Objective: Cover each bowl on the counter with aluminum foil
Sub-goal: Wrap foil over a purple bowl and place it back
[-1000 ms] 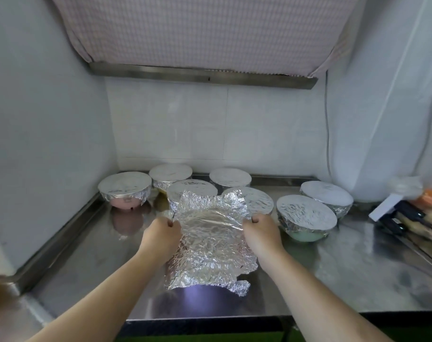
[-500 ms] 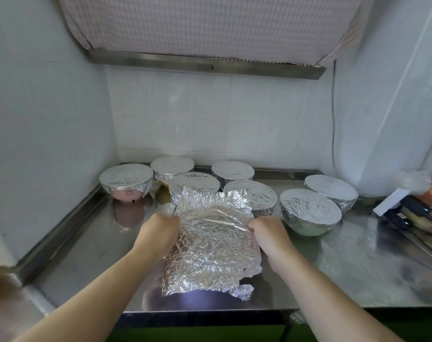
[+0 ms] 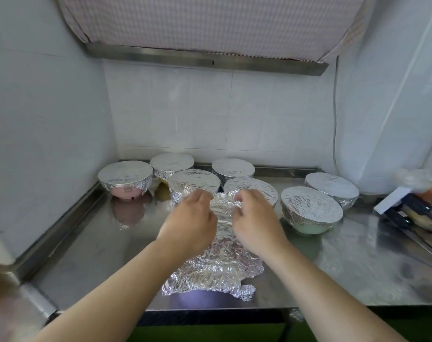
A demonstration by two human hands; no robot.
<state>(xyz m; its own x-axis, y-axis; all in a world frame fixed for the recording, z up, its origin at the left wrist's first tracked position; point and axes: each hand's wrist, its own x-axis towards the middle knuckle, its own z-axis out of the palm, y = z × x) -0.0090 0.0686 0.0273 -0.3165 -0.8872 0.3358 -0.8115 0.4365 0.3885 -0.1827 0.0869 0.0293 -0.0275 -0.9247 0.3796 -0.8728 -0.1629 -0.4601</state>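
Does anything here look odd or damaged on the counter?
Only the loose foil sheet under both hands: it is heavily crumpled, with a ragged near edge, unlike the smooth foil on the seven covered bowls. Nothing looks spilled.

Both forearms are bare to the frame's edge, no sleeves showing.

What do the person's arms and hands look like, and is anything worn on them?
Both forearms are bare up to the frame edge: no sleeves show. The left hand and the right hand wear no gloves, and no ring, watch or bracelet is visible on the sides that the camera shows.
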